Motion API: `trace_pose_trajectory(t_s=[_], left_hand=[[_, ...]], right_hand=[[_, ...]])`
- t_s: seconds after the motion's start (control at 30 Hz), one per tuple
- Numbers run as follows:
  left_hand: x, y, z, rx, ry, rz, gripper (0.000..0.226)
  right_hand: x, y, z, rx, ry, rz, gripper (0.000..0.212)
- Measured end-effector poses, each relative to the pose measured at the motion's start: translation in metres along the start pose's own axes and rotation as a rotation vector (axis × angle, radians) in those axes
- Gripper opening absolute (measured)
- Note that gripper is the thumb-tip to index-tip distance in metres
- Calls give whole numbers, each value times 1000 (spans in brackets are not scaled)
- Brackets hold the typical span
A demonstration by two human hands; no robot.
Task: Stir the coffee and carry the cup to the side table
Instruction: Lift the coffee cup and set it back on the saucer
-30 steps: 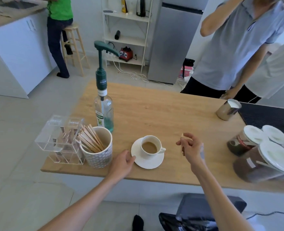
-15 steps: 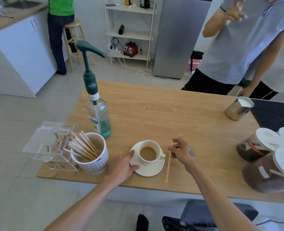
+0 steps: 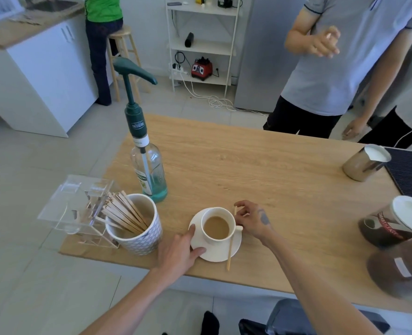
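While resting on the saucer [image 3: 215,247] near the table's [image 3: 260,170] front edge, holds milky coffee — the cup [image 3: 216,227], upright. Left hand [image 3: 178,255] at eight o'clock of the saucer, thumb and fingers spread along its rim, bracing rather than closed. Right hand [image 3: 251,220] at three o'clock by the handle, fingertips narrowly pinching the wooden stirrer [image 3: 229,250], whose lower end lies across the saucer toward five o'clock. Looks stirred, judging by the stick outside the cup — lifting and carrying to the side table not yet done.

floor [image 3: 42,286]: pale grey tiles
shelf unit [image 3: 201,47]: white, against the wall
fridge [image 3: 265,56]: grey, beside it
stool [image 3: 123,52]: wooden
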State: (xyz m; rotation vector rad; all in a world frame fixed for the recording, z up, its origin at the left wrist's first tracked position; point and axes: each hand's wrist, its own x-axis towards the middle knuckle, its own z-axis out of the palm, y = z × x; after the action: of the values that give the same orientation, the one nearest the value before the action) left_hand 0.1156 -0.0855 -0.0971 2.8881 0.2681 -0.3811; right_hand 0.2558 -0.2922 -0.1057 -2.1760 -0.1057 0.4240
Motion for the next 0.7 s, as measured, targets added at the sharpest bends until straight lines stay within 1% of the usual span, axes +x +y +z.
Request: trace_pose_trajectory(t_s=[0.17, 0.27, 0.43, 0.6, 0.7], left_hand=[[-1, 1, 1, 6, -9, -22, 81], [-3, 2, 0, 14, -7, -23, 81], [-4, 4, -3, 11, 3, -15, 81], [-3, 3, -2, 3, 5, -16, 81], [-3, 1, 0, -28, 14, -8, 80]], right_hand=[[7, -3, 2, -128, -35, -120, 32], [10, 0, 4, -153, -50, -138, 29], [11, 9, 8, -96, -32, -97, 25], [6, 13, 8, -56, -20, -59, 29], [2, 13, 1, -69, 66, 4, 28]])
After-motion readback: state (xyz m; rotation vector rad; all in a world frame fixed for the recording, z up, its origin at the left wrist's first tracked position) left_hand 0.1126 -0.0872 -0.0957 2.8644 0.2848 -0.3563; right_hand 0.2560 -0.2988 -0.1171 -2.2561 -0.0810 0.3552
